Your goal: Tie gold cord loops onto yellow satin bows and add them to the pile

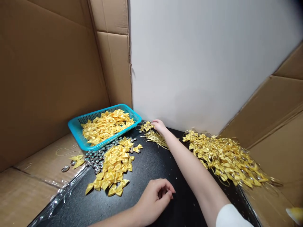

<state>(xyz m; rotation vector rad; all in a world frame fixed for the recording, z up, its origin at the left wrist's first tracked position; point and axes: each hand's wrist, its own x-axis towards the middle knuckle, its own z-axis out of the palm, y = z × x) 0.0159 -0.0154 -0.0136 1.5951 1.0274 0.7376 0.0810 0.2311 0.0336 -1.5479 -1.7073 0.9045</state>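
My left hand (pixel 157 198) rests low over the black tabletop, fingers curled loosely toward the thumb, with nothing visible in them. My right hand (pixel 159 125) reaches to the back by the white wall. Its fingers stretch out at the edge of a small cluster of yellow bows (pixel 146 126); their tips are partly hard to make out. Just under that wrist lies a bundle of thin gold cords (pixel 155 138). Left of my left hand is a heap of yellow ribbon bows (pixel 115 162). Shiny silver beads or gems (pixel 96 159) lie beside this heap.
A turquoise plastic basket (pixel 77 134) full of yellow bows stands at the back left. To the right spreads a large pile of bows with cords and silver pieces (pixel 222 154). Cardboard sheets (pixel 52 78) and a white wall (pixel 189 63) enclose the black table (pixel 151 167).
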